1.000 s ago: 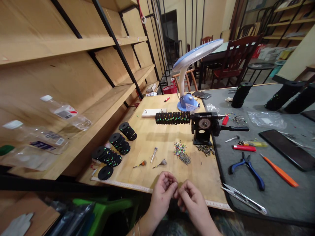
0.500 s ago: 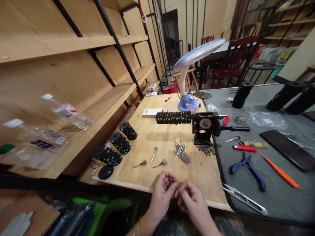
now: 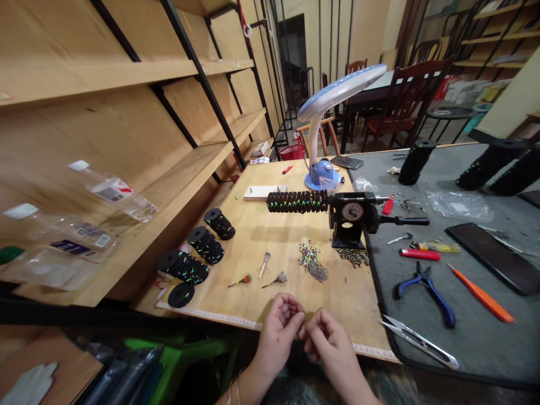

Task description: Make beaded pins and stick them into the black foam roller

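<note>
Close together at the table's front edge, my left hand (image 3: 282,326) and my right hand (image 3: 328,337) both have curled, pinching fingers. Whatever lies between the fingertips is too small to make out. Just beyond them are a pile of coloured beads (image 3: 309,254) and a heap of small grey metal pieces (image 3: 317,273). To the left lie two small tufted pieces, one orange (image 3: 244,279) and one grey (image 3: 279,278), beside a small whitish bundle (image 3: 264,264). Behind stands a black hand-crank winder (image 3: 350,216) carrying a row of black foam discs (image 3: 297,202).
Stacks of black foam spools (image 3: 183,265) line the table's left side. A blue lamp (image 3: 323,174) stands at the back. On the grey mat lie pliers (image 3: 425,292), thread snips (image 3: 419,340), an orange-handled tool (image 3: 481,295) and a phone (image 3: 491,256). Shelving (image 3: 211,157) rises at left.
</note>
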`<control>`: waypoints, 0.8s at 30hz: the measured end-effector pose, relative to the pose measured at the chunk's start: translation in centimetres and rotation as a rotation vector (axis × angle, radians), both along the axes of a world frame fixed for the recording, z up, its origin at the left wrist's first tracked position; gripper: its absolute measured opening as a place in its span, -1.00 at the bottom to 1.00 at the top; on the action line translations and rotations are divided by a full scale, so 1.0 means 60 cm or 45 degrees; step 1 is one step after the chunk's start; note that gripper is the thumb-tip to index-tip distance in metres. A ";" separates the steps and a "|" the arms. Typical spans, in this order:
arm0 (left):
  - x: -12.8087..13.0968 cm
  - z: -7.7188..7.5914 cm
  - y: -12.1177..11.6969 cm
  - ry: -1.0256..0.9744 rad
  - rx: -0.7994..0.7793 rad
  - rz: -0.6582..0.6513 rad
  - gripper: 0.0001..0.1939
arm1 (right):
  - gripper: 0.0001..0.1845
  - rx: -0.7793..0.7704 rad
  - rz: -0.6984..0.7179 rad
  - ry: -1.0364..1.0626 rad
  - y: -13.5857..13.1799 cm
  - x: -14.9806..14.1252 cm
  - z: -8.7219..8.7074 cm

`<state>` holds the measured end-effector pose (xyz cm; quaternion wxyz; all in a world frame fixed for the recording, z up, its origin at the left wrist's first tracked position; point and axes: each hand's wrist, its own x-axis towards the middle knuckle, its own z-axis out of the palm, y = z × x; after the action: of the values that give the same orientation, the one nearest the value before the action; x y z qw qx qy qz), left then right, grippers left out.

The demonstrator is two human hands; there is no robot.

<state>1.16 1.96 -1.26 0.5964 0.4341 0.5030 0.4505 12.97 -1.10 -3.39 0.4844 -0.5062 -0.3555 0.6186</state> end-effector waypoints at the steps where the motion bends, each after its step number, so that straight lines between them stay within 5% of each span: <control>1: 0.000 0.000 0.000 0.002 0.001 -0.001 -0.75 | -0.66 -0.002 0.001 0.001 0.000 0.000 0.000; 24: -0.001 -0.006 0.001 0.001 0.023 -0.012 -0.77 | -0.65 -0.007 -0.004 0.005 0.000 0.001 0.002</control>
<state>1.09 2.00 -1.63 0.5944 0.4419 0.4970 0.4520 13.02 -1.10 -3.25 0.4846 -0.5069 -0.3522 0.6198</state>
